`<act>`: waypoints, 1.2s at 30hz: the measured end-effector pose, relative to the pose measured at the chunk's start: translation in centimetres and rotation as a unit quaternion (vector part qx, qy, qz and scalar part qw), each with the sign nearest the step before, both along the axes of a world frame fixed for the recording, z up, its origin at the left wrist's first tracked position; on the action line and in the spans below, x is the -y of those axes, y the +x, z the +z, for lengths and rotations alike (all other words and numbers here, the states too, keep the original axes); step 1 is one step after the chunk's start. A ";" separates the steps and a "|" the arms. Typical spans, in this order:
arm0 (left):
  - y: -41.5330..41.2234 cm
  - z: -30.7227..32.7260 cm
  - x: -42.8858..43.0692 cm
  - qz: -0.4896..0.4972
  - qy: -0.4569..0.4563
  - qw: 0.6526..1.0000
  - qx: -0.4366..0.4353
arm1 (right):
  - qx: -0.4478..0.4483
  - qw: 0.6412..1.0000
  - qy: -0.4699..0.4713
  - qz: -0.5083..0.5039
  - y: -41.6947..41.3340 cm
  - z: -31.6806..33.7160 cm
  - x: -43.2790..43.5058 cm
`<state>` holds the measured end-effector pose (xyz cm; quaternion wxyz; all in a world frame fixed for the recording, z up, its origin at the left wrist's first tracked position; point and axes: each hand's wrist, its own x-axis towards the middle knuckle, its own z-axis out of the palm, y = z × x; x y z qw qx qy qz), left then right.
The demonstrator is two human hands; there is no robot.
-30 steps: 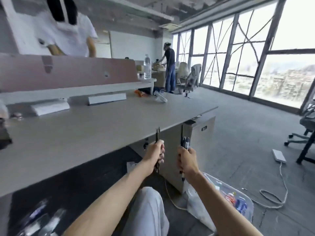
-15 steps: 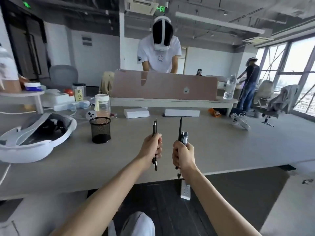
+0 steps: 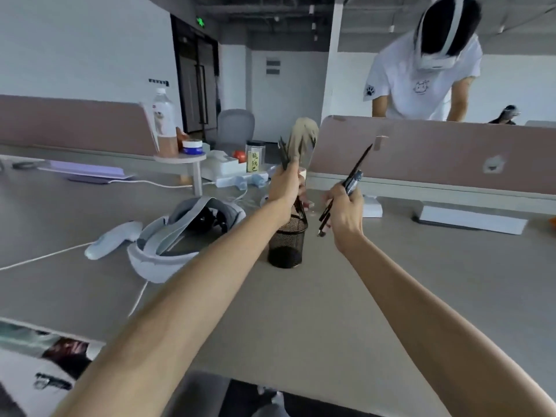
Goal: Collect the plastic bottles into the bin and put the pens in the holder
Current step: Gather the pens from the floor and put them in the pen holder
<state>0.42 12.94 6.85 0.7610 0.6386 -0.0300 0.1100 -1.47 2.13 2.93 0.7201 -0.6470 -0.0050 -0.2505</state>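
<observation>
A black mesh pen holder (image 3: pixel 287 241) stands upright on the grey desk (image 3: pixel 331 311). My left hand (image 3: pixel 285 188) grips dark pens (image 3: pixel 283 156) directly above it, their lower ends reaching into the holder's mouth. My right hand (image 3: pixel 341 207) holds more pens (image 3: pixel 353 176) slanted up to the right, just right of the holder and above the desk. A plastic bottle (image 3: pixel 164 123) stands on a small round shelf at the back left.
A white headset (image 3: pixel 180 236) and a white controller (image 3: pixel 112 239) with cables lie left of the holder. Jars, boxes and a tomato crowd the back. A pink divider (image 3: pixel 436 155) runs behind, with a person in a white shirt (image 3: pixel 421 82) leaning over it.
My view swung left from the desk's end to the holder. Both hands carried the pens up over the desk, and the left hand's pens now dip into the holder.
</observation>
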 end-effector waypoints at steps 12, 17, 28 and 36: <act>7.5 -4.4 -3.4 0.061 0.262 0.961 0.069 | -0.023 0.995 -0.096 0.002 8.4 -1.2 -3.0; 6.9 -5.9 -3.7 0.058 0.251 0.964 0.066 | -0.030 0.982 -0.183 -0.027 8.4 -2.2 -3.4; 6.1 -7.3 -4.6 0.019 0.268 0.963 0.035 | -0.034 0.960 -0.276 -0.027 7.8 -3.1 -4.1; 5.4 -9.3 -4.9 -0.001 0.315 0.948 -0.049 | -0.090 0.952 -0.290 -0.041 7.0 -5.0 -3.4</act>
